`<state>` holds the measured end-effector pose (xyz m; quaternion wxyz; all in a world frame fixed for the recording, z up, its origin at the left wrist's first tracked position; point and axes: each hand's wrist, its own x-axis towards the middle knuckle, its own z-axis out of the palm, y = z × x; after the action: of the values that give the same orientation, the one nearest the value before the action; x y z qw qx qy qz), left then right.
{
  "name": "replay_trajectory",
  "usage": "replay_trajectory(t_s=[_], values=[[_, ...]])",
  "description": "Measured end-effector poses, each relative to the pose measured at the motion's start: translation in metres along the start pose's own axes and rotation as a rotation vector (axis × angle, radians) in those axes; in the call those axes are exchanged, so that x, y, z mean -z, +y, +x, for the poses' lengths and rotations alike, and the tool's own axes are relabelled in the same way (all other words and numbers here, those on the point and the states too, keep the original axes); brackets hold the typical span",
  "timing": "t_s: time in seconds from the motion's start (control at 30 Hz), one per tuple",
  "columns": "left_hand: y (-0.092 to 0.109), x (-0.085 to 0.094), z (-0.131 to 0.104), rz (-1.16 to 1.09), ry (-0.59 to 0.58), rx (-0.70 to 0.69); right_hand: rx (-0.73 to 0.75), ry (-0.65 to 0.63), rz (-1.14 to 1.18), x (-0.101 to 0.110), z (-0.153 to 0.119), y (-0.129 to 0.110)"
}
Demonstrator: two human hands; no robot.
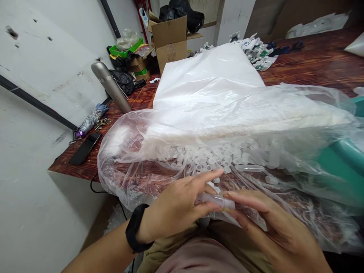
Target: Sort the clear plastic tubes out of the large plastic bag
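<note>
Between my hands lies a small translucent plastic tube (214,200), level and pointing right. My left hand (178,199), with a black band on its wrist, is closed around the tube's left part, its index finger stretched out. The thumb and fingertips of my right hand (267,220) pinch the tube's right end, where a cap seems to sit. Just beyond the fingers is a pile of small white caps (210,159) on clear plastic sheeting. Another clear tube (250,168) lies flat to the right of the pile.
A large clear plastic bag (127,151) spreads over the wooden table, with white sheet material (207,76) behind. On the left are a phone (85,148), a folded umbrella (93,117) and a steel flask (112,89). A green basin (341,167) stands right; a cardboard box (170,41) stands behind.
</note>
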<state>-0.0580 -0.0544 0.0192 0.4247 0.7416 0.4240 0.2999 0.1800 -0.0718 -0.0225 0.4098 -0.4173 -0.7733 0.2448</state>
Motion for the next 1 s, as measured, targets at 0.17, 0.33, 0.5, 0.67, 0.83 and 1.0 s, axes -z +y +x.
replay_trajectory(t_s=[0.17,0.33,0.5,0.67,0.83,1.0], values=[[0.005,-0.004,-0.002,0.013,0.041,-0.041,-0.028,-0.040,-0.151,0.001,-0.015,0.007],[0.002,-0.008,-0.005,0.032,0.013,-0.061,-0.023,-0.107,-0.171,0.002,-0.021,0.010],[-0.002,-0.005,-0.002,0.031,-0.048,-0.033,0.140,-0.083,-0.248,-0.003,-0.004,-0.002],[-0.009,-0.005,0.001,0.156,-0.062,-0.098,0.039,-0.073,-0.287,-0.014,0.000,-0.006],[-0.011,-0.001,0.014,0.421,-0.143,-0.215,0.008,-0.031,-0.188,-0.014,0.003,0.002],[-0.016,0.022,0.068,0.638,-0.152,-0.171,-0.132,-0.032,-0.221,-0.004,0.024,0.034]])
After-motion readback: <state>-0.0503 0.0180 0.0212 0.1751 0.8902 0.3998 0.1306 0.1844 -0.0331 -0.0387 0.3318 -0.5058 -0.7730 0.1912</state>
